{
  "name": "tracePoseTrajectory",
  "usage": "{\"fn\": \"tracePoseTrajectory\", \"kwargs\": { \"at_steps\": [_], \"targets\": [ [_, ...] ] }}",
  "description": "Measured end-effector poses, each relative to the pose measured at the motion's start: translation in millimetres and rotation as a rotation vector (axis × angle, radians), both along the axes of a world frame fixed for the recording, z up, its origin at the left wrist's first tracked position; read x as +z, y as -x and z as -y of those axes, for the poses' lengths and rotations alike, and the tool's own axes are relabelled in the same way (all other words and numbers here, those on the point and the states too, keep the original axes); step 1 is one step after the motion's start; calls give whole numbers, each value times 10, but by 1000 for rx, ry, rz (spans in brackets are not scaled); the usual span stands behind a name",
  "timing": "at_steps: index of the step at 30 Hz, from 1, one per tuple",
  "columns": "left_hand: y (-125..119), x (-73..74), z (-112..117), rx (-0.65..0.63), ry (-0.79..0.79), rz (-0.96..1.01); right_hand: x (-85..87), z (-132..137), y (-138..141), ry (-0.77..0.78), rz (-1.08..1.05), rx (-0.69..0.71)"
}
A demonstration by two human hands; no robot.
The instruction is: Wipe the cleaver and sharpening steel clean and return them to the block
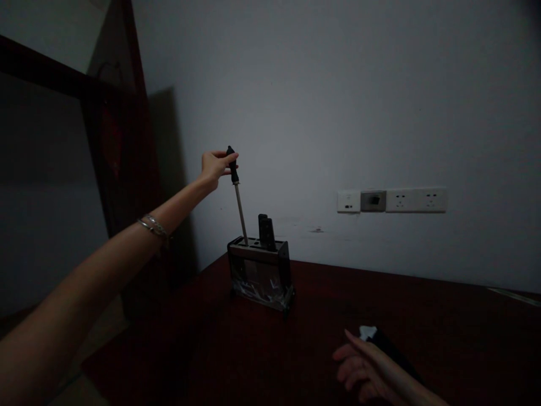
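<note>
My left hand [218, 167] is closed on the black handle of a honing steel [240, 210]. The steel leans slightly, and its lower end is down in a slot at the left of a knife block [258, 282]. Two black knife handles [266, 231] stick up from the block's right half. At the lower right, my right hand [359, 366] has its thumb out and fingers loosely bent apart, with nothing visible in them. Right beside it lies a dark, long object with a pale end [368, 332], partly hidden behind the hand; its kind cannot be made out.
The block stands on a dark red table [329, 299] near its back left corner. A pale wall [316, 113] rises behind, with a row of sockets and a switch [391, 201]. To the left is a dark door [122, 141]. The room is dim.
</note>
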State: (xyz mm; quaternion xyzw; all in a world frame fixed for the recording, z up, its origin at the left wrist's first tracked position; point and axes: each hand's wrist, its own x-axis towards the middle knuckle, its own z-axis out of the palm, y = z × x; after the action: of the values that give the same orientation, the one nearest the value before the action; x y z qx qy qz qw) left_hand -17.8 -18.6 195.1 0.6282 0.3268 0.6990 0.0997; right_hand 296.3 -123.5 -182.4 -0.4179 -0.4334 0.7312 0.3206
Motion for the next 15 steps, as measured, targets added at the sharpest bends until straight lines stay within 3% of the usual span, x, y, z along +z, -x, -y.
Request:
{"fn": "tracePoseTrajectory", "kwargs": {
  "at_steps": [7, 15],
  "targets": [
    [-22, -57, -106, 8, 38, 0, 119, 87, 40, 44, -13, -73],
    [-72, -89, -188, -19, 49, 33, -23, 7, 10, 23, -65, -86]
  ]
}}
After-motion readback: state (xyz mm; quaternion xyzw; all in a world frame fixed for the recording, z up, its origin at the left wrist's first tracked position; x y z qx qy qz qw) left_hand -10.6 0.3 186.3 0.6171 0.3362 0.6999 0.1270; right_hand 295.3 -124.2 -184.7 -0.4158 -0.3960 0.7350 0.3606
